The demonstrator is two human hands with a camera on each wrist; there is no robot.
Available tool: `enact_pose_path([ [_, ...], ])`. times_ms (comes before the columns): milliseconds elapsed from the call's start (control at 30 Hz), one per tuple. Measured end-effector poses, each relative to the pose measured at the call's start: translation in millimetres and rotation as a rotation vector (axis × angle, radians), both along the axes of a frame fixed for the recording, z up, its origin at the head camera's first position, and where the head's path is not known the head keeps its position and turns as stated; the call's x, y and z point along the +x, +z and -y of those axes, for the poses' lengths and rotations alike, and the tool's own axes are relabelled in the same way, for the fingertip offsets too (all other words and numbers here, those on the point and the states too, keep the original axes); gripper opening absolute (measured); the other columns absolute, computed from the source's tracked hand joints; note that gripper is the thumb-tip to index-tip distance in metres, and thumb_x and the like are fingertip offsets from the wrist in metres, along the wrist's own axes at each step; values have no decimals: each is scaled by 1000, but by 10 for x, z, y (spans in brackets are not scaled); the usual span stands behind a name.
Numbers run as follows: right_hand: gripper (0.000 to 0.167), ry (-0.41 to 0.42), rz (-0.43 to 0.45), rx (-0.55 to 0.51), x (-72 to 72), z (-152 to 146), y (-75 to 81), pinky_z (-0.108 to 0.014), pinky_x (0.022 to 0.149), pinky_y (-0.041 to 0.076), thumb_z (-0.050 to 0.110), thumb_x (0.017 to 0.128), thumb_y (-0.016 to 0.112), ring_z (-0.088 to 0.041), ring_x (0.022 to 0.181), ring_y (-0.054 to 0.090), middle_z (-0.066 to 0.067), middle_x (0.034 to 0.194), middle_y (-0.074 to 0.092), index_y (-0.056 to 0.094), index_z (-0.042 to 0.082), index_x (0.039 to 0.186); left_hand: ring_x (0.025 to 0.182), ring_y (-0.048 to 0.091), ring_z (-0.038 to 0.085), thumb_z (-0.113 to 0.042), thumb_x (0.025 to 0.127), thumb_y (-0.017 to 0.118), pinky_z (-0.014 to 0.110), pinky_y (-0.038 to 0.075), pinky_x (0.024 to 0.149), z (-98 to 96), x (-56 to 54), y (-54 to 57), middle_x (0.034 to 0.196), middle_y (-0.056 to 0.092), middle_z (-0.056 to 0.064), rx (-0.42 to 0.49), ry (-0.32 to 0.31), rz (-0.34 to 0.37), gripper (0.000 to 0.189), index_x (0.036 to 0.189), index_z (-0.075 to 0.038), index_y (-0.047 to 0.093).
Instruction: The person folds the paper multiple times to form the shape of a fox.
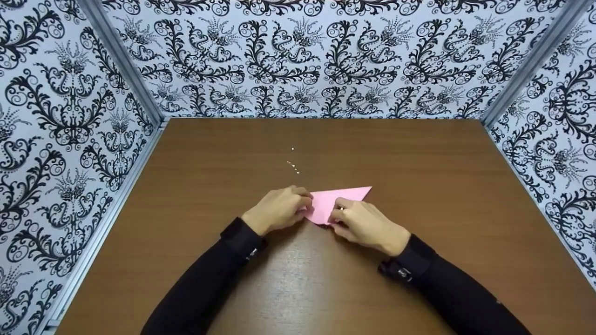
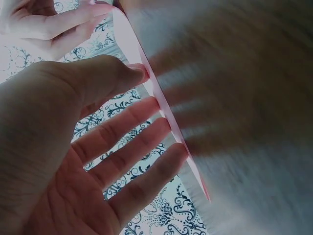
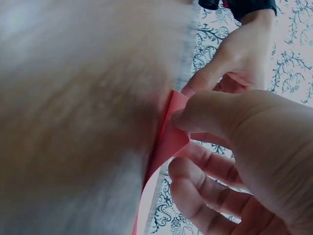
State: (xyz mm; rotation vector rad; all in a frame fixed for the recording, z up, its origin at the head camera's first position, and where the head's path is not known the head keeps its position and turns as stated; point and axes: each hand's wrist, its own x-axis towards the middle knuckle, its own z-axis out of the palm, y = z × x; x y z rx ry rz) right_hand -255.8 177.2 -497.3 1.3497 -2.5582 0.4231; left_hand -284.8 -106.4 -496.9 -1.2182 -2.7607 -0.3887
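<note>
A folded sheet of pink paper lies on the brown table, its pointed corner aimed toward the far right. On its left end rests my left hand; the left wrist view shows fairly straight fingers and the thumb pressing their tips onto the paper. From the near right side my right hand pinches the near edge. In the right wrist view the thumb lies on a lifted, curving flap of the paper, with the index finger behind it. The paper's underside is hidden.
The wooden table spreads around both hands. Small white specks, possibly reflections, show beyond the paper. Black-and-white patterned walls with grey metal posts bound the table at the back and sides.
</note>
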Motion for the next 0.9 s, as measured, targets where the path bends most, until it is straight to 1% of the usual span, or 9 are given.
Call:
enact_pose_path([
  [67, 8, 26, 43, -50, -17, -3, 22, -35, 72, 64, 5, 100, 88, -16, 84, 73, -5, 99, 77, 87, 11, 105, 124, 84, 30, -12, 107, 84, 47, 74, 97, 6, -7, -11, 139, 86, 7, 7, -11, -10, 5, 108, -15, 88],
  [133, 7, 46, 83, -92, -40, -2, 34, -34, 74, 64, 2, 101, 86, -16, 84, 75, -6, 98, 81, 88, 6, 107, 124, 84, 30, -12, 108, 83, 47, 74, 98, 6, -15, -14, 139, 86, 6, 11, -16, -4, 6, 108, -16, 88],
  [267, 7, 44, 154, -158, -78, -1, 31, -36, 75, 67, 0, 103, 85, -16, 83, 78, -7, 98, 88, 88, 2, 108, 122, 85, 31, -12, 108, 83, 48, 74, 97, 7, -20, -19, 136, 87, 7, 21, -22, -11, 4, 108, -15, 86],
  [333, 7, 26, 181, -175, -91, -5, 33, -38, 77, 70, 1, 104, 84, -16, 84, 80, -7, 98, 89, 88, 3, 109, 119, 86, 30, -12, 107, 85, 48, 74, 96, 6, -18, -19, 134, 88, 7, 22, -21, -25, 4, 110, -15, 85],
  [433, 6, 3, 230, -199, -102, -10, 47, -37, 77, 71, 4, 105, 85, -15, 85, 82, -6, 97, 89, 88, 5, 110, 116, 86, 30, -13, 107, 86, 48, 74, 95, 15, -16, -18, 130, 88, 7, 17, -21, -40, 6, 113, -13, 84],
  [600, 9, -35, 312, -216, -115, -8, 75, -36, 78, 73, 8, 105, 88, -16, 87, 84, -7, 99, 90, 87, 5, 112, 115, 86, 30, -13, 108, 85, 48, 74, 96, 25, -21, -24, 129, 88, 7, 17, -18, -38, 9, 116, -12, 85],
  [667, 9, -48, 331, -216, -122, -8, 75, -36, 79, 73, 9, 105, 88, -16, 87, 85, -6, 100, 90, 87, 6, 113, 116, 86, 30, -13, 108, 84, 49, 74, 96, 25, -23, -28, 130, 88, 7, 19, -15, -32, 9, 117, -12, 85],
  [767, 5, -68, 344, -220, -144, -4, 71, -35, 80, 71, 11, 107, 88, -12, 87, 82, -4, 100, 90, 88, 9, 111, 114, 86, 30, -13, 109, 83, 49, 74, 95, 21, -25, -27, 128, 88, 7, 21, -15, -29, 8, 116, -12, 85],
  [900, 4, -103, 388, -249, -187, 3, 99, -27, 75, 65, 14, 110, 85, -9, 80, 79, -3, 93, 88, 85, 11, 108, 106, 84, 28, -12, 109, 82, 48, 73, 90, 18, -29, -18, 122, 87, 7, 29, -12, -31, 6, 115, -12, 84],
])
